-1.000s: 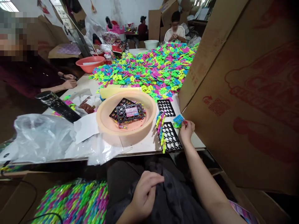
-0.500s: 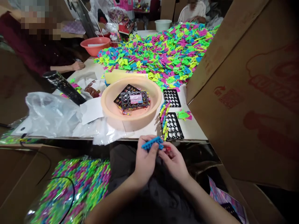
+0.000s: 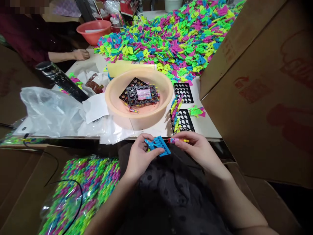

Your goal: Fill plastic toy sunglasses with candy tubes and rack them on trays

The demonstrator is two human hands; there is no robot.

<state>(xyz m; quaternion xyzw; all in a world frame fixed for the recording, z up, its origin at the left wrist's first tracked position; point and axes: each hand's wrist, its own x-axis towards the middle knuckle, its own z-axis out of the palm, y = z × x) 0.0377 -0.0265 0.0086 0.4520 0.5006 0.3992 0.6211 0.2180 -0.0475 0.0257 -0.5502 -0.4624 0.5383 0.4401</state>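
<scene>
My left hand [image 3: 140, 156] is closed around a flat blue plastic piece [image 3: 161, 146] with slots in it, held over my lap at the table's front edge. A bit of yellow-green shows under its fingers. To the right, my right hand [image 3: 201, 148] pinches a thin stick [image 3: 174, 140] coloured pink, red and yellow. The stick's tip is close to the blue piece; whether they touch I cannot tell. Just beyond stand two black perforated trays, a far one [image 3: 187, 94] and a near one [image 3: 187, 122]. Bright plastic pieces [image 3: 176, 112] line the near tray's left side.
A peach basin [image 3: 111, 104] holds dark trays and small coloured sticks. Behind it spreads a heap of bright plastic pieces [image 3: 171, 39]. A cardboard box [image 3: 256, 114] walls off the right. Plastic bags [image 3: 51, 114] lie left; another person's hand [image 3: 81, 54] rests farther back.
My hands have moved apart, the left one leftward and the right one rightward. The blue piece has turned to show its slotted face, and the stick is now more visible. The view has tilted down.
</scene>
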